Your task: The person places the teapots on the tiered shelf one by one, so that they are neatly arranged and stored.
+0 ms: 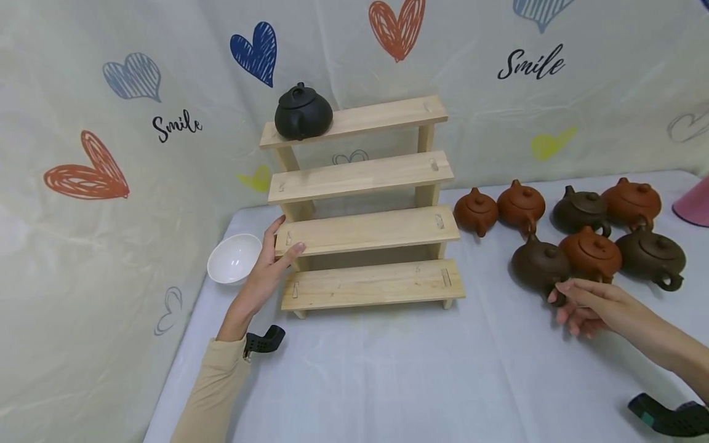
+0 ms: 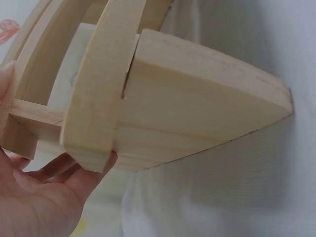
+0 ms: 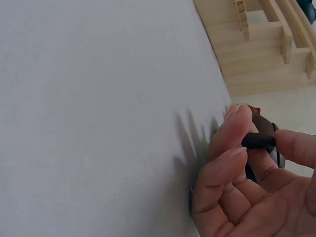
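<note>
A wooden stepped display stand (image 1: pixel 365 231) with several shelves stands on the table. My left hand (image 1: pixel 267 263) grips the left end of its second-lowest shelf, thumb on top; the left wrist view shows the fingers curled around the shelf end (image 2: pixel 94 98). On the top shelf, at the left, sits a black teapot (image 1: pixel 303 114). Over on the right, my right hand (image 1: pixel 595 304) pinches the handle of a dark brown teapot (image 1: pixel 537 261). In the right wrist view the thumb and forefinger hold that handle (image 3: pixel 257 140), and the fingers hide most of the pot.
Beside the held pot are reddish-brown teapots (image 1: pixel 591 252) and dark ones (image 1: pixel 650 252), several in two rows and close together. A white bowl (image 1: pixel 235 258) stands left of the stand. At the right edge is a pink object (image 1: pixel 695 203), partly cut off. A patterned cloth (image 1: pixel 343 37) hangs behind.
</note>
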Motion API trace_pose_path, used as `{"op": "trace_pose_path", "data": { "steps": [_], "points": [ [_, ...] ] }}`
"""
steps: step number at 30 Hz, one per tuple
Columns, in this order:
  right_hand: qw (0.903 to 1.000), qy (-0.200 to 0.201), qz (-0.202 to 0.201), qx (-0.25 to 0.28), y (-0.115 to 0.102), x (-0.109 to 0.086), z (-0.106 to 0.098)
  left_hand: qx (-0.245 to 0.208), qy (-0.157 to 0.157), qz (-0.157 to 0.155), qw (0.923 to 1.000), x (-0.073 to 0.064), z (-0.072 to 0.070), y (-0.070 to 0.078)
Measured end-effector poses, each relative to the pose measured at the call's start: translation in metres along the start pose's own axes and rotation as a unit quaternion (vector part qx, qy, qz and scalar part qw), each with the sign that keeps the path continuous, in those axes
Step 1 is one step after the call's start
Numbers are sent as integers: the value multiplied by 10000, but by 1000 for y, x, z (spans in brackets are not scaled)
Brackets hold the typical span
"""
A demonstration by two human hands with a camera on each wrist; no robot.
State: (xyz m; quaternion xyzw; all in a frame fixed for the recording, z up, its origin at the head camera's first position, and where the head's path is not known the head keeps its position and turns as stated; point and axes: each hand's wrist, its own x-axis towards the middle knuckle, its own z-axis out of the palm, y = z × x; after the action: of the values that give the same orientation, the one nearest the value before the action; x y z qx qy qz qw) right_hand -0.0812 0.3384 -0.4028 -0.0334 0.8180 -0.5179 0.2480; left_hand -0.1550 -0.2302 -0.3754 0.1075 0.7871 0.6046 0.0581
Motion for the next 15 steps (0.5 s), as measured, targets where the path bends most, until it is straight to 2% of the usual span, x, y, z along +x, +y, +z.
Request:
{"op": "trace_pose_path", "data": {
  "steps": [9, 15],
  "points": [
    [9972, -527, 214, 476, -1, 2, -5, 12, -36, 12, 10000, 3, 1, 0],
    [9947, -681, 444, 622, -4, 3, -9, -13, -17, 3, 10000, 1, 1, 2]
  ]
}}
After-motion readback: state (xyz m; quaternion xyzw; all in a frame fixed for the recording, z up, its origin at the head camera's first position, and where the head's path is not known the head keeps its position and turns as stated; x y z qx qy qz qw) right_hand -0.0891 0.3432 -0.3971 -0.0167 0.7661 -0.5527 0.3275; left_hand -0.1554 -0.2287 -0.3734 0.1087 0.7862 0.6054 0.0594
